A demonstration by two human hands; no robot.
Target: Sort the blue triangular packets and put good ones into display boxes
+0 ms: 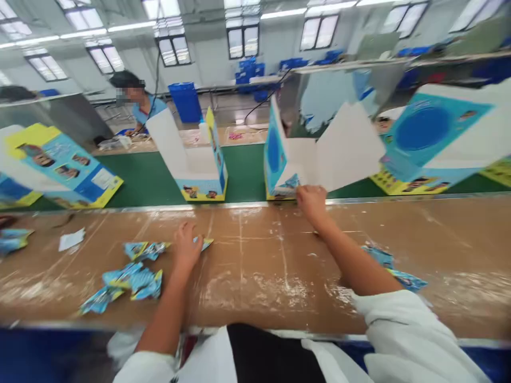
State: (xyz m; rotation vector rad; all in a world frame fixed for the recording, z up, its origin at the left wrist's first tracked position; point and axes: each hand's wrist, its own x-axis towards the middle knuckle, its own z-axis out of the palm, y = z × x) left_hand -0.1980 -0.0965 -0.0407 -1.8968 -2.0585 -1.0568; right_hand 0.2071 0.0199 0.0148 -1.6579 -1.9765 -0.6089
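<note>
My right hand (312, 202) is closed at the front edge of an open-topped carton (272, 151), its fingers pinching a small blue packet (293, 181) at the carton's low front side. On the brown bench my left hand (187, 246) has its fingers curled over another blue-and-yellow packet (206, 244), whose end sticks out to the right. Part of that packet is hidden by the hand. Left of this hand lie several similar packets (146, 282). More packets (407, 279) rest near my right forearm.
A green conveyor belt (245, 167) runs behind the bench (255, 287) and carries several open cartons, among them one at centre left (203, 175) and one at far left (72, 165). White paper (72, 239) lies on the bench. Across the belt a co-worker (146, 103) works.
</note>
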